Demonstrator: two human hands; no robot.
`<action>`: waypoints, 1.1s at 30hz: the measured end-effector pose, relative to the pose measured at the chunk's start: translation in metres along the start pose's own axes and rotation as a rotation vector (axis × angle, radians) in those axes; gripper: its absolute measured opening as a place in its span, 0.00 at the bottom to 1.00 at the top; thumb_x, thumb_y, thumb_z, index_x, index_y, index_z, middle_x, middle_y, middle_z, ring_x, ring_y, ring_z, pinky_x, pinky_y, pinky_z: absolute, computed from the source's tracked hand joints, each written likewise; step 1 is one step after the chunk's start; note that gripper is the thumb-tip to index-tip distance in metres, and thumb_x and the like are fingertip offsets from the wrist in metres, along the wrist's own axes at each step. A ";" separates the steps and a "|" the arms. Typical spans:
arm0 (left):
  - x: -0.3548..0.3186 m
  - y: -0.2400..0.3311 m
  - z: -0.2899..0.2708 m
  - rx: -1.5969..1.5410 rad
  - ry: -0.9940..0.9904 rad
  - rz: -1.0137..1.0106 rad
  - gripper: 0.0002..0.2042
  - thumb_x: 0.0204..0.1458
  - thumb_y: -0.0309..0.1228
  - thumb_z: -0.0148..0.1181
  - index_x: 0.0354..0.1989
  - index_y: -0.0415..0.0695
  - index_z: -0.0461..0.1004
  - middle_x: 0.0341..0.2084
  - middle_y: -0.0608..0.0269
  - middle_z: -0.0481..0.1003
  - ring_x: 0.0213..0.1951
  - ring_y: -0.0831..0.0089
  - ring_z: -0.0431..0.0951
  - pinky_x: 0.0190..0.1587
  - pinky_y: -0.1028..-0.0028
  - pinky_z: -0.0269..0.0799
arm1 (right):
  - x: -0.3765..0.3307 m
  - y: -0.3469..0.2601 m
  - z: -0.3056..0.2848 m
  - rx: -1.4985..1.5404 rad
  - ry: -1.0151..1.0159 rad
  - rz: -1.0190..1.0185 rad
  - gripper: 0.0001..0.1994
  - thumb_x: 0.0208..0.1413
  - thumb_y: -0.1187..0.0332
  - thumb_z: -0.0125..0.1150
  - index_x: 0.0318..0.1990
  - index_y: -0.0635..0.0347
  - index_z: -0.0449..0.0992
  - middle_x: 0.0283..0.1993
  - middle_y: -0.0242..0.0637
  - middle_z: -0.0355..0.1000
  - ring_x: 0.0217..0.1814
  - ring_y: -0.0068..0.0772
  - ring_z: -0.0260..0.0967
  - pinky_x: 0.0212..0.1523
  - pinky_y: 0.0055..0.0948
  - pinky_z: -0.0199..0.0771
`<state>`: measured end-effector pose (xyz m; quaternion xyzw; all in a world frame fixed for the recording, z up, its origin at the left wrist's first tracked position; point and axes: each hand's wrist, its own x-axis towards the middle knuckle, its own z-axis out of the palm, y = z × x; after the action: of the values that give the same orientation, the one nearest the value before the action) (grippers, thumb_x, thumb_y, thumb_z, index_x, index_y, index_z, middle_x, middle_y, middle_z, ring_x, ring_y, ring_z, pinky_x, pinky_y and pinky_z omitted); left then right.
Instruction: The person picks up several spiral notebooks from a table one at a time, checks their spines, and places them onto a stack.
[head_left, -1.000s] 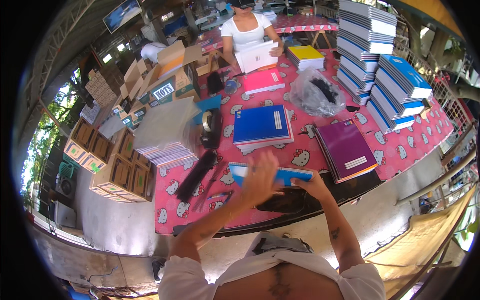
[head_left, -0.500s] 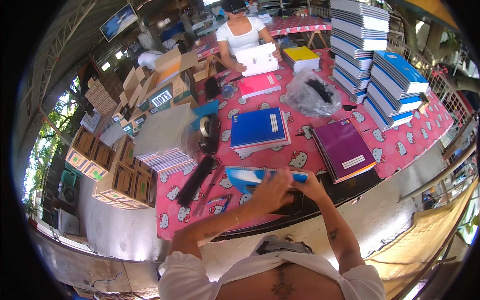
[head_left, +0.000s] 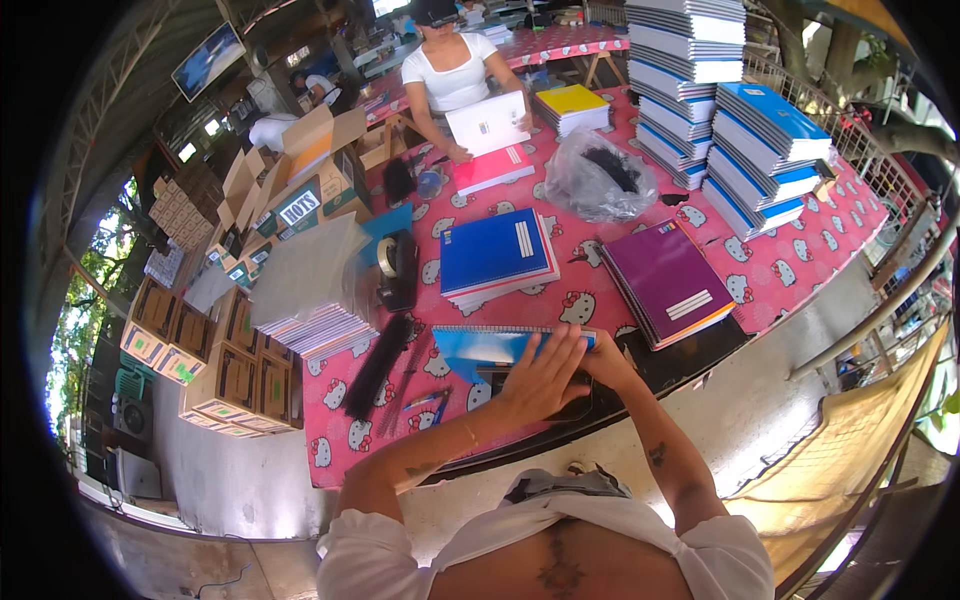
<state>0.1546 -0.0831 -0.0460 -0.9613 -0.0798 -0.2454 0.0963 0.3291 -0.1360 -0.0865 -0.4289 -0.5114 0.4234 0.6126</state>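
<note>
A light-blue spiral notebook (head_left: pixel 468 352) stands tilted at the table's near edge, its coil edge uppermost. My right hand (head_left: pixel 606 362) is closed around its right end. Across the cover lies my left hand (head_left: pixel 545 378), fingers stretched out and reaching over the coil edge towards the right hand. Beyond the notebook sits a stack of blue-covered notebooks (head_left: pixel 495 255). To the right of my hands is a purple notebook (head_left: pixel 665 280) atop a small stack. On the left lie a bundle of thin black strands (head_left: pixel 378 370) and some pens or small tools (head_left: pixel 428 408).
A tape dispenser (head_left: pixel 397 270) stands beside a pile of clear sheets (head_left: pixel 305 275). Tall notebook stacks (head_left: pixel 690 100) rise at the far right, near a plastic bag (head_left: pixel 600 180) of black strands. Across the table a person (head_left: pixel 455 75) handles a white-paged notebook (head_left: pixel 488 125). Cartons (head_left: pixel 240 360) stand left.
My left hand, blurred above the notebook before, now rests on its cover and coil edge. The person opposite has lowered the white notebook towards the pink one. The whole view has shifted slightly.
</note>
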 end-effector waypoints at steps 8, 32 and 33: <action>0.006 0.010 0.012 -0.159 0.007 -0.165 0.39 0.60 0.51 0.49 0.69 0.29 0.52 0.70 0.35 0.52 0.72 0.43 0.50 0.70 0.43 0.41 | 0.004 0.014 0.001 -0.061 0.056 0.003 0.08 0.56 0.78 0.60 0.43 0.65 0.78 0.38 0.29 0.78 0.41 0.17 0.70 0.43 0.27 0.75; -0.246 -0.073 0.016 0.232 -0.142 -0.658 0.21 0.59 0.40 0.56 0.58 0.45 0.70 0.54 0.43 0.70 0.55 0.44 0.70 0.50 0.48 0.67 | -0.006 0.013 0.134 -1.229 0.020 -0.414 0.20 0.52 0.65 0.65 0.54 0.46 0.77 0.58 0.30 0.65 0.56 0.40 0.62 0.50 0.48 0.62; -0.250 -0.072 0.010 0.150 -0.153 -0.669 0.19 0.60 0.40 0.55 0.56 0.44 0.71 0.50 0.45 0.72 0.50 0.46 0.72 0.48 0.50 0.69 | 0.001 -0.004 0.144 -1.219 0.015 -0.420 0.20 0.52 0.65 0.65 0.54 0.46 0.77 0.58 0.30 0.65 0.56 0.40 0.62 0.50 0.48 0.62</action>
<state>-0.0715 -0.0372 -0.1660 -0.8878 -0.4153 -0.1841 0.0746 0.1868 -0.1228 -0.0670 -0.5939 -0.7289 -0.0751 0.3323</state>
